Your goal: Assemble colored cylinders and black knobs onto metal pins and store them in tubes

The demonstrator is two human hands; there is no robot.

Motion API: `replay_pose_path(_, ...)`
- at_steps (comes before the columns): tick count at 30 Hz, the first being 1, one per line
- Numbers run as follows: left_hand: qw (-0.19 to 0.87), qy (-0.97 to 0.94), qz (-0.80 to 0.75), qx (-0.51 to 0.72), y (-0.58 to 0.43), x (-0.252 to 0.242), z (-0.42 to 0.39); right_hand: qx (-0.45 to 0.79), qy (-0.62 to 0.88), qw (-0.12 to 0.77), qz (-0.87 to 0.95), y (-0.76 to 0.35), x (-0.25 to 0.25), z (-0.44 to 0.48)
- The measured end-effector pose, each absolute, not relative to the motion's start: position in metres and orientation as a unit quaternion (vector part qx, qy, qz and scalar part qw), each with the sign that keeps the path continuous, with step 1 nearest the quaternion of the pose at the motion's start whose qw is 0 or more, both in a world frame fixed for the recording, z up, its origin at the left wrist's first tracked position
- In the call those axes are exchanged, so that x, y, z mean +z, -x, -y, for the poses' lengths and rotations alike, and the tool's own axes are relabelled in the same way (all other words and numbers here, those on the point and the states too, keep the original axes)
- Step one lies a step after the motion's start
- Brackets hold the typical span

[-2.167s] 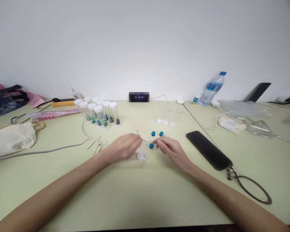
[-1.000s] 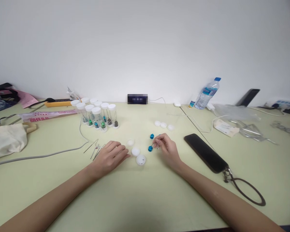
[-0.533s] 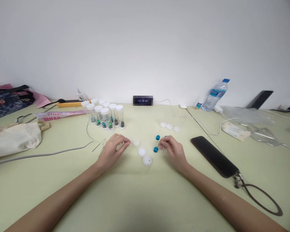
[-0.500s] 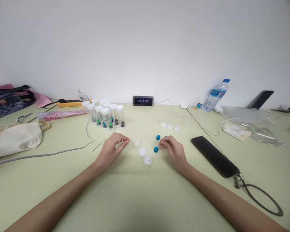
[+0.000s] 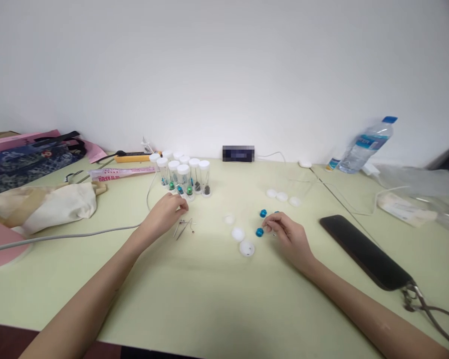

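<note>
The nearest blue ball (image 5: 260,232) is sitting around the middle of the surface (image 5: 209,299), a bit toward its right edge. The right hand (image 5: 290,239) is staying low just beside it, and its fingers are pinching a thin wire (image 5: 274,235), mostly hidden, with only a tiny bit showing. A second blue ball (image 5: 263,213) is lying nearer the back edge, and a third blue ball (image 5: 277,213) is peeking out behind the hand.

The left hand (image 5: 166,212) is hanging over some bent wires (image 5: 183,228), left of the middle. Its fingers are curling down, and I cannot tell if they are holding anything.

Between the hands, three white lids (image 5: 238,234) are making a slanting line, and the one closest to the front edge is holding small dark bits. Three more white lids (image 5: 282,197) are lying farther back. Clear tubes (image 5: 183,179) with white tops are standing close together past the left hand, with green, blue and dark things inside.

A black phone (image 5: 366,252) is lying toward the right edge. A dark box (image 5: 238,153) is standing at the back edge, and a water bottle (image 5: 370,144) is leaning on the wall (image 5: 224,75). A cream cloth bag (image 5: 60,207) is lying toward the left edge.
</note>
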State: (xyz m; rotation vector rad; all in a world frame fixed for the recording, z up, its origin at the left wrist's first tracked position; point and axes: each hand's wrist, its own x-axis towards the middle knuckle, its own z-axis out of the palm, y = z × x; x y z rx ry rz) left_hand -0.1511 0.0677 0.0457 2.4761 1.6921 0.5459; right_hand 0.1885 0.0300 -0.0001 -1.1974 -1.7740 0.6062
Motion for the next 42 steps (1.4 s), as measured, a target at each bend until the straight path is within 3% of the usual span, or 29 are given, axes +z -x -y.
replay_pose_path(9,0.021,-0.835,-0.523,0.168,0.153,0.035,-0.065,0.214,0.482,0.429,0.733,-0.187,0.002,-0.029)
replay_pose_path(24,0.023,-0.876,-0.461,0.138,0.136,0.021,-0.056,0.268,0.448,0.431,0.736,-0.189,0.002,-0.032)
replay_pose_path(32,0.095,-0.823,-0.426,0.363,0.093,0.041,-0.029,0.198,0.433,0.562,0.677,-0.195,0.01,-0.007)
replay_pose_path(38,0.209,-0.807,-0.293,0.468,0.039,0.004,0.01,0.28,0.284,0.434,0.808,-0.173,0.007,0.026)
replay_pose_path(42,0.221,-0.823,-0.21,0.479,0.024,-0.011,0.015,0.313,0.273,0.442,0.795,-0.164,0.005,0.026)
